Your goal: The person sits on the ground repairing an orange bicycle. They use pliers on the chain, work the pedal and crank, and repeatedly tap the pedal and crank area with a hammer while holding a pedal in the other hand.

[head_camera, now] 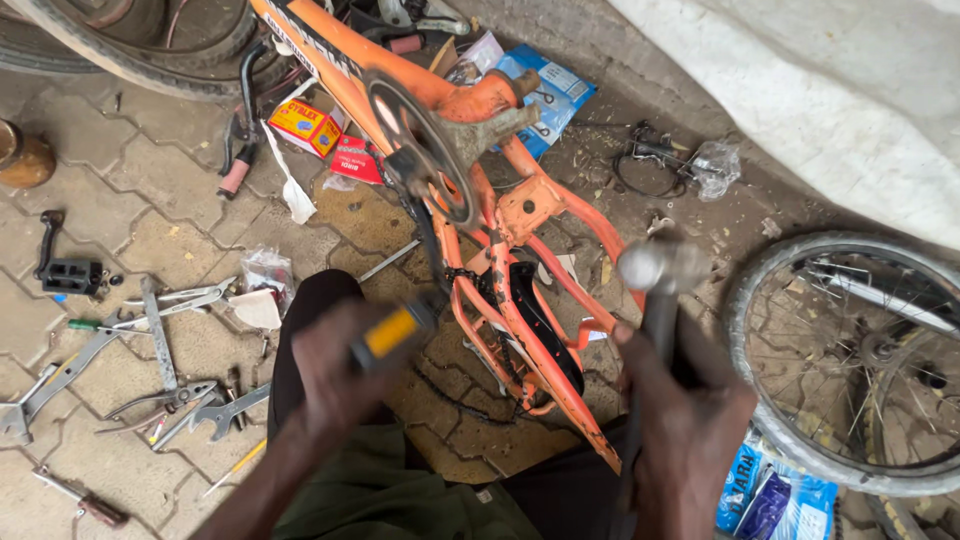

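Two hands busy at once, both over an upturned orange bike frame (520,290) lying on paving stones (90,140). Left hand (335,375) is clenched around a yellow-handled tool (392,333) (screwdriver or punch, too blurred to say) with its dark shaft aimed up toward the chainring (425,160) and crank area. Right hand (685,420) is wrapped tight around the handle of a hammer (662,268), whose steel head sits raised just right of the frame's stays.

What could go wrong, as I see it: that hammer head is blurry, so it looks mid-swing, and the left knuckles are right near the tool's end. A slightly off strike could land on fingers or glance off onto the painted tube. The tool tip could also skid off greasy metal and slip toward the chain (470,395) draped below, since nothing seems to clamp the frame in place.

Surroundings are cluttered. Spanners and pliers (165,345) are spread out on the left, a loose black pedal (70,275) beyond them, a red and yellow small box (305,125) up top, blue packets (545,90) behind the frame. A spoked wheel (850,360) lies close on the right, crowding the hammer arm's elbow room, and the person's knee (315,300) is tucked right under the left hand.
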